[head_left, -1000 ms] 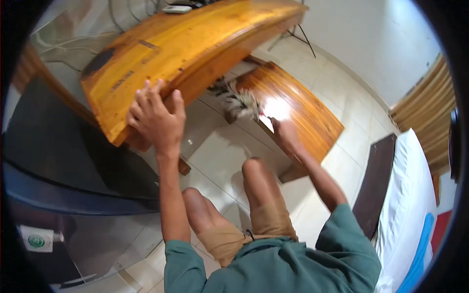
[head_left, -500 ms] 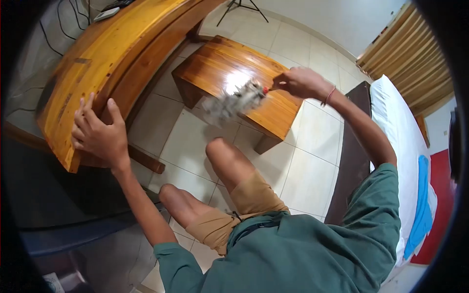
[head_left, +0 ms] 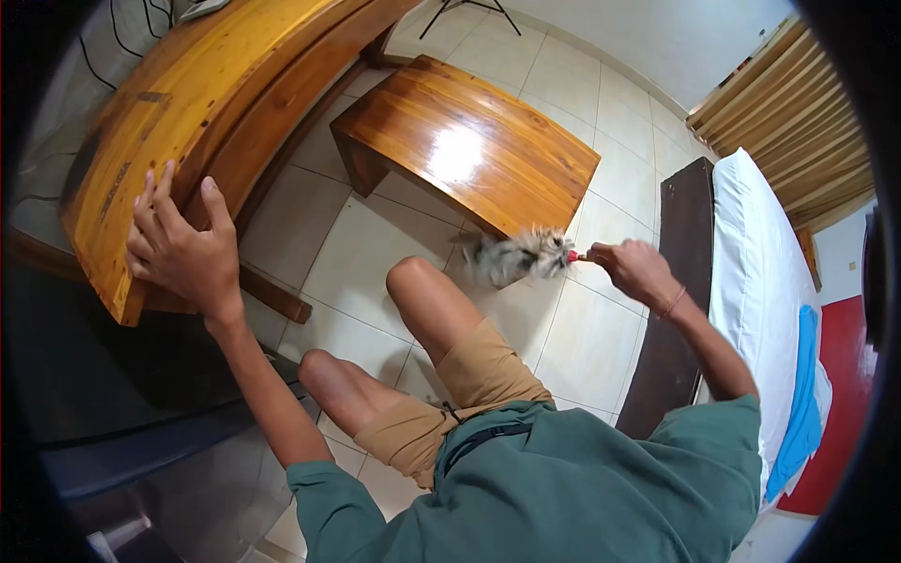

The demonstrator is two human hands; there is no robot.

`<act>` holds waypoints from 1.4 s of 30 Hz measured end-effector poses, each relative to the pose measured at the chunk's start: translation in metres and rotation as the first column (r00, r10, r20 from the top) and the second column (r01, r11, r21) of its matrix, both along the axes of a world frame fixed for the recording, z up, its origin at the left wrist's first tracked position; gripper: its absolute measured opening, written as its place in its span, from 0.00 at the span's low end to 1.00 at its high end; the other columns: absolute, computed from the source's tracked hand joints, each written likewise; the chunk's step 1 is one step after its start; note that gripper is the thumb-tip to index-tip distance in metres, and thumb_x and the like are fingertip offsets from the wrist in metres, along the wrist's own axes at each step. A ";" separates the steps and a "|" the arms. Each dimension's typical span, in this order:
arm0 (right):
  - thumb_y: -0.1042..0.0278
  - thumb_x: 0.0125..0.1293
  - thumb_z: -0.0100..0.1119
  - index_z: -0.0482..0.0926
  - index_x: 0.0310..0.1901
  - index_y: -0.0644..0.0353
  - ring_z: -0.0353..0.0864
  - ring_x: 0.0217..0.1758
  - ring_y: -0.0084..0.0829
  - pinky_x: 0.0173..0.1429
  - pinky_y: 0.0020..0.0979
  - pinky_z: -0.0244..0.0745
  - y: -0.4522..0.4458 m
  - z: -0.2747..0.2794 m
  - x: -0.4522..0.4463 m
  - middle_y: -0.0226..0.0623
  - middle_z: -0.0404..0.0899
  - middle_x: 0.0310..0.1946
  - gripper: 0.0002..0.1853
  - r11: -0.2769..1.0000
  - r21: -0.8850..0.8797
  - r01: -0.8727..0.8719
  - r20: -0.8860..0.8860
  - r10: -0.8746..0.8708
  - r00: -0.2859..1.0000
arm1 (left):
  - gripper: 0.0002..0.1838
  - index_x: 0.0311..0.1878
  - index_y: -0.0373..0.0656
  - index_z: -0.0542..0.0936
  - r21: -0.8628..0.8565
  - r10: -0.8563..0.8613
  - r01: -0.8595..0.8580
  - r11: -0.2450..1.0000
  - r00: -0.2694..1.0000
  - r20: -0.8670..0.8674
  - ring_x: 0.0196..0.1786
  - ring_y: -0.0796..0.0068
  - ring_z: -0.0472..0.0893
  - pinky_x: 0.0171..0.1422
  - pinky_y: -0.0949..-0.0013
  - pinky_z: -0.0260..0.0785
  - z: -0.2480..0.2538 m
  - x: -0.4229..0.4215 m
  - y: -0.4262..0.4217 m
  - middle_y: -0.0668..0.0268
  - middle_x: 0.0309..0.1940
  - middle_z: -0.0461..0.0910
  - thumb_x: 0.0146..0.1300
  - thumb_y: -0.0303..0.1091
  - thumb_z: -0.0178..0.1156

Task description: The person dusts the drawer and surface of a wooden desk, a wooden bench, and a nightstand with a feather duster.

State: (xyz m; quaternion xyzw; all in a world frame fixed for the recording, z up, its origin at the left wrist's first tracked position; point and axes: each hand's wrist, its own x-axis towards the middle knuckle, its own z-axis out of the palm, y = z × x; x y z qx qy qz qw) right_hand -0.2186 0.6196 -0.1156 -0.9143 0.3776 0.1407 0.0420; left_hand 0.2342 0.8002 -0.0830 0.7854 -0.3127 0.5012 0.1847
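Observation:
My right hand [head_left: 640, 274] is closed round the handle of a feather duster [head_left: 526, 257], with a red collar where the grey feathers begin. The feathers, smeared by motion, hang by the near right edge of a low wooden bench [head_left: 507, 131] with a glossy top. Whether they touch its side I cannot tell. My left hand [head_left: 185, 242] rests with fingers spread on the edge of a wooden desk [head_left: 188, 103] at the left.
A bed with a white sheet [head_left: 751, 253] and dark frame [head_left: 683, 216] stands at the right, a blue cloth [head_left: 798, 403] on it. Tripod legs [head_left: 469, 11] stand on the tiled floor [head_left: 601, 319] at the back. Brown curtains [head_left: 788, 131] hang behind the bed.
My right hand has drawn the feather duster from over the bench top down and right, past its near edge. My left hand stays on the desk edge.

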 end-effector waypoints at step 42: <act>0.65 0.69 0.43 0.68 0.50 0.58 0.78 0.29 0.52 0.30 0.46 0.68 -0.104 -0.183 0.028 0.56 0.76 0.26 0.12 0.880 0.194 0.434 0.730 -0.425 0.535 | 0.17 0.53 0.56 0.76 -0.018 0.019 -0.021 1.000 0.996 -0.090 0.58 0.69 0.68 0.64 0.58 0.52 0.009 -0.010 0.000 0.76 0.55 0.72 0.60 0.43 0.58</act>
